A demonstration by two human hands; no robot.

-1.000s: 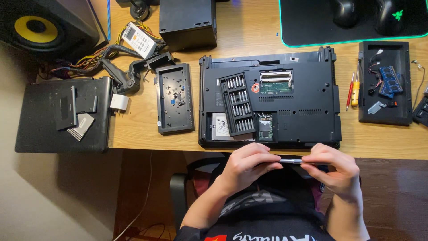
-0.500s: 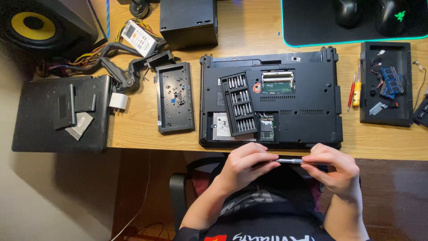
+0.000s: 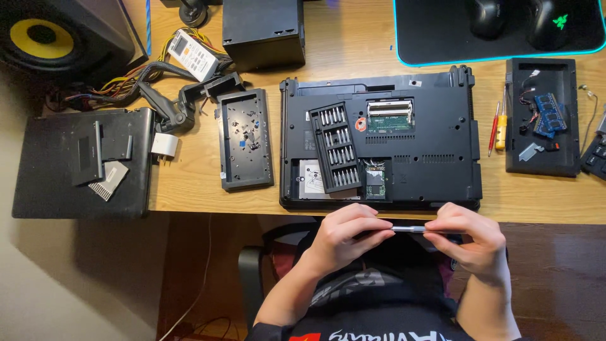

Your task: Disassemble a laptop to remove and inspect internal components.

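Note:
Both of my hands hold a slim silver screwdriver level in front of my chest, just below the desk's front edge. My left hand grips its handle end. My right hand pinches the other end with its fingertips. Straight ahead on the desk lies a black laptop turned upside down, with its memory and drive bays uncovered. A black tray of screwdriver bits rests slanted across the laptop's left half.
A black cover panel holding loose screws lies left of the laptop. A second closed laptop sits far left, a speaker and cables behind it. A parts tray, small screwdrivers, a mouse pad stand right.

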